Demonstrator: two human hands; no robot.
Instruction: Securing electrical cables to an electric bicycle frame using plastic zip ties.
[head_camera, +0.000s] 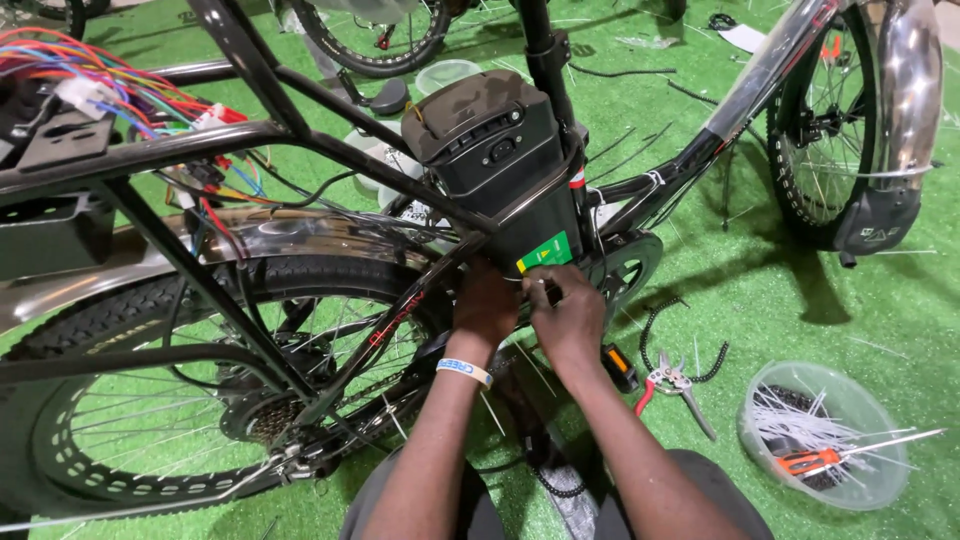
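Black battery pack (497, 160) with green label (545, 252); black frame (250, 135); multicoloured wires (110, 85); green turf (850, 310); white-blue wristband (464, 371); red-handled pliers (672, 385); clear bowl (760, 435).

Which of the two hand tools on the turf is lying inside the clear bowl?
The orange-handled screwdriver lies in the clear bowl; the red-handled cutters lie on bare turf.

Bright, even light; sharp, slight edge distortion.

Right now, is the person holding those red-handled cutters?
No, the red-handled cutters lie on the green turf beside the bike, while the left hand and right hand work under the black battery box.
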